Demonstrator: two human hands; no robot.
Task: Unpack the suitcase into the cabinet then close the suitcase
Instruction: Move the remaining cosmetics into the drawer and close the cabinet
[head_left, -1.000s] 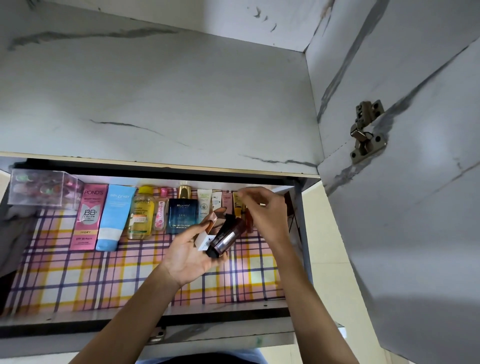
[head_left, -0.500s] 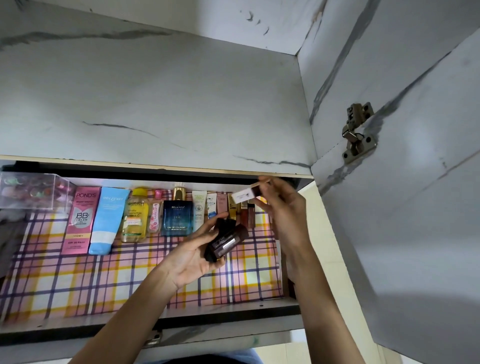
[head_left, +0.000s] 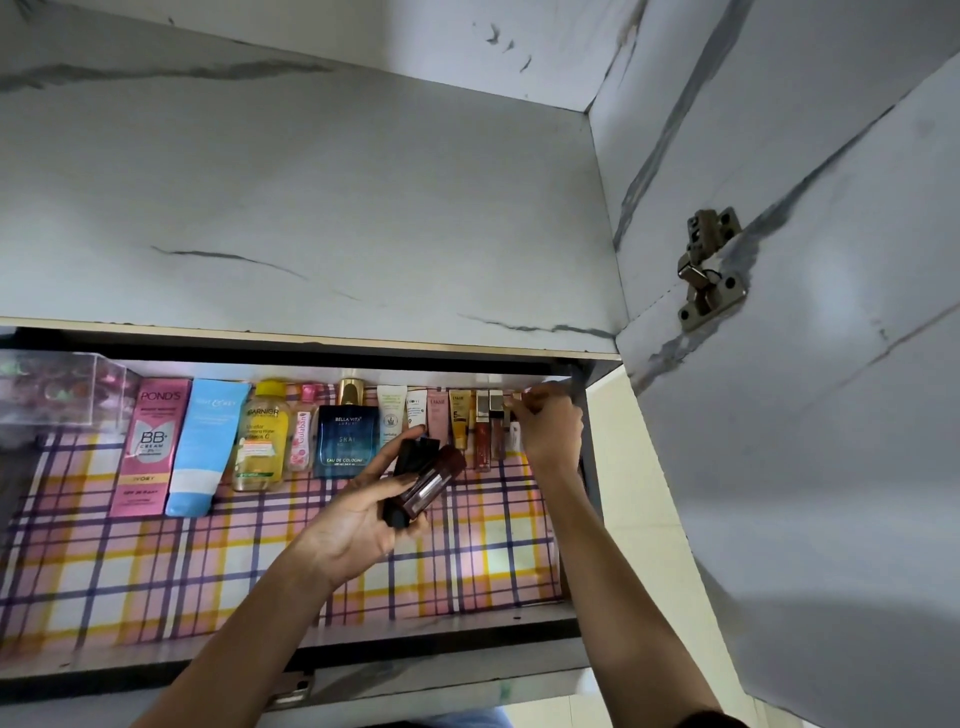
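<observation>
Cabinet (head_left: 311, 218) open, checked liner (head_left: 156, 571) bare in front — row of toiletries (head_left: 260, 441) stands along the back; suitcase out of view, so the remainder is unknown, closing likely pending. Left hand (head_left: 358, 525), palm up above the liner, fingers curled round dark tubes (head_left: 423, 483). Right hand (head_left: 553, 428) at the row's right end — fingertips bunched, pinching a small pale tube (head_left: 514, 434).

On the shelf (head_left: 415, 631), over a checked liner (head_left: 156, 571) in pink, yellow and purple: a clear box (head_left: 57, 387) at the far left. Beside it, in a close row along the back, left to right: pink carton (head_left: 150, 447), blue tube (head_left: 202, 447), yellow bottle (head_left: 262, 436), small pink bottle (head_left: 302, 434), blue cologne (head_left: 345, 439) with a gold cap, white tube (head_left: 390, 413), shorter white tube (head_left: 415, 408), pink tube (head_left: 438, 415), yellow tube (head_left: 459, 418), two lip glosses (head_left: 482, 431). Standing or leaning: hard to tell.
</observation>
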